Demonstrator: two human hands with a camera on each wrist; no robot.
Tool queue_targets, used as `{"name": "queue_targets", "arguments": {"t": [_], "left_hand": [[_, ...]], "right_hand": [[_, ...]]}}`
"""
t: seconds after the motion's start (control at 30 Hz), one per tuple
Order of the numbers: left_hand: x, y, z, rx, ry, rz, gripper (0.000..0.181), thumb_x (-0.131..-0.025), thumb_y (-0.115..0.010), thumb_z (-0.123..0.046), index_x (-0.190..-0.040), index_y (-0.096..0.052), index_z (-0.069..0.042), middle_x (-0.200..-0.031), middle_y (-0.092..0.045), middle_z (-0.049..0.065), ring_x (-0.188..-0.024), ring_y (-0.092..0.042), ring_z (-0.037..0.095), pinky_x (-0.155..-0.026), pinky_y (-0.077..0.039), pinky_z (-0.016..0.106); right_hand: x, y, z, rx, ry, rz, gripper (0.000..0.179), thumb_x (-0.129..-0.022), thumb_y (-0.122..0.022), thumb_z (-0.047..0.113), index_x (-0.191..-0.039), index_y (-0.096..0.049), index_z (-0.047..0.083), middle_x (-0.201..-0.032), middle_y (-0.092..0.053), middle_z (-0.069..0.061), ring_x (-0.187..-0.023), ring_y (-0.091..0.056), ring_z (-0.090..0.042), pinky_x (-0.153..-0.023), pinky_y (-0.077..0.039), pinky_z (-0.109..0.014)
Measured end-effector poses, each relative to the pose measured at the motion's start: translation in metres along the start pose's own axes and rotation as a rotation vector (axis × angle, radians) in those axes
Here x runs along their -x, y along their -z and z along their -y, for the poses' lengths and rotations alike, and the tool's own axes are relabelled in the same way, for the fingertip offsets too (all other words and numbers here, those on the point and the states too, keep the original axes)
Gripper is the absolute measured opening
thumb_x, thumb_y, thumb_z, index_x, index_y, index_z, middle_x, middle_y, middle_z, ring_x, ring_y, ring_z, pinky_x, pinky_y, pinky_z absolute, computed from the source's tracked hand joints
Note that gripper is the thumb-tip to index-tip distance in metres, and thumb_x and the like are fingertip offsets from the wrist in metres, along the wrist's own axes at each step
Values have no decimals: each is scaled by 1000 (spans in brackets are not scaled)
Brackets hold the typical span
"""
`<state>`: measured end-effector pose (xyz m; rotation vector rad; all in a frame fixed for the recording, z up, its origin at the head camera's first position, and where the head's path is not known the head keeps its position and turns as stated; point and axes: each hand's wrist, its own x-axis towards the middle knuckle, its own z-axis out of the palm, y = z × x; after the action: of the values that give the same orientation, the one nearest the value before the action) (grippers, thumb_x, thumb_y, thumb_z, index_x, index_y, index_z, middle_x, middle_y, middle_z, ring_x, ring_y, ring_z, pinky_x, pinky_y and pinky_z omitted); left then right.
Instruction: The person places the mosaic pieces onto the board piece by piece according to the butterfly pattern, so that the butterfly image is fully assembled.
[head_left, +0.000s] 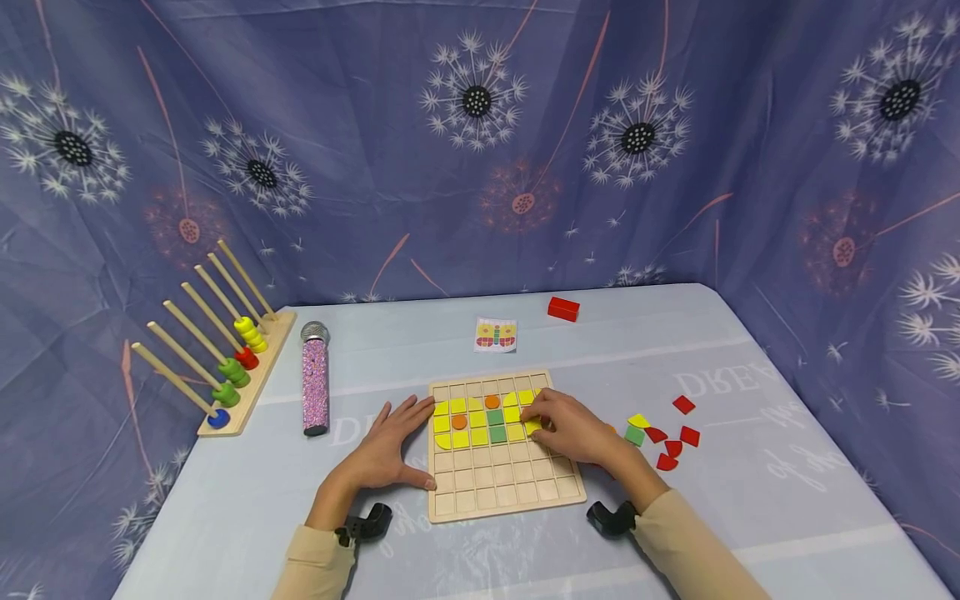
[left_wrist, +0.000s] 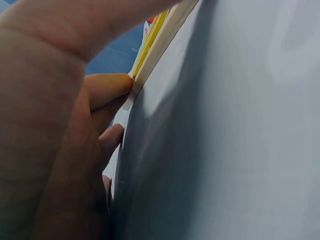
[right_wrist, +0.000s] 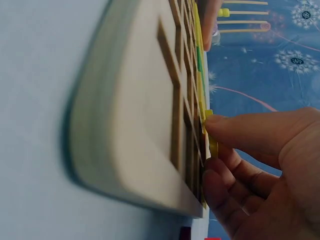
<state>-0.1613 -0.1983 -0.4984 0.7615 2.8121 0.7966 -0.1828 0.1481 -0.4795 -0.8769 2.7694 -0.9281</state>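
Beige sleeves (head_left: 701, 546), 2, left grip (head_left: 386, 446) with fingers extended, touching wooden grid board (head_left: 506, 477) between grips, right grip (head_left: 572, 425) pinching yellow tile (right_wrist: 214, 149) at board's right side, red tiles (head_left: 690, 436) right of right grip, microphone (head_left: 316, 387) left of left grip

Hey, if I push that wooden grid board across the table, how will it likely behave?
The wooden grid board would probably slide without bending, since it looks like rigid wood. Tipping seems unlikely, because it lies broad and flat on the table. The yellow tiles set in it should mostly ride along, as its raised grid frames them.
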Motion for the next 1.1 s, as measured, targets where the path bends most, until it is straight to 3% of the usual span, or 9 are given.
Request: {"name": "queue_targets", "arguments": {"t": [0.4, 0.73, 1.1], "left_hand": [[0, 0, -2, 7, 0, -1, 122, -53, -80, -69, -151, -33, -15, -156, -26, -3, -145, -12, 24, -115, 1, 52], [0, 0, 0, 8, 3, -7, 123, -52, -80, -71, -151, -33, -15, -156, -26, -4, -145, -12, 24, -115, 0, 52], [0, -1, 1, -1, -2, -6, 123, -52, -78, -72, -152, -32, -15, -157, -25, -5, -145, -11, 23, -115, 0, 51]], "right_hand": [[1, -2, 0, 33, -2, 4, 25, -82, -72, 12, -105, -71, 20, -92, -52, 8, -76, -47, -9, -67, -42, -26], [5, 2, -1, 34, -66, -11, 24, -82, -71, 14, -105, -74, 17, -92, -53, 10, -78, -48, -8, -67, -45, -25], [24, 32, -21, -29, -196, -88, 26, -84, -75, 20, -109, -72, 16, -97, -59, 6, -81, -52, -13, -66, -51, -26]]}}
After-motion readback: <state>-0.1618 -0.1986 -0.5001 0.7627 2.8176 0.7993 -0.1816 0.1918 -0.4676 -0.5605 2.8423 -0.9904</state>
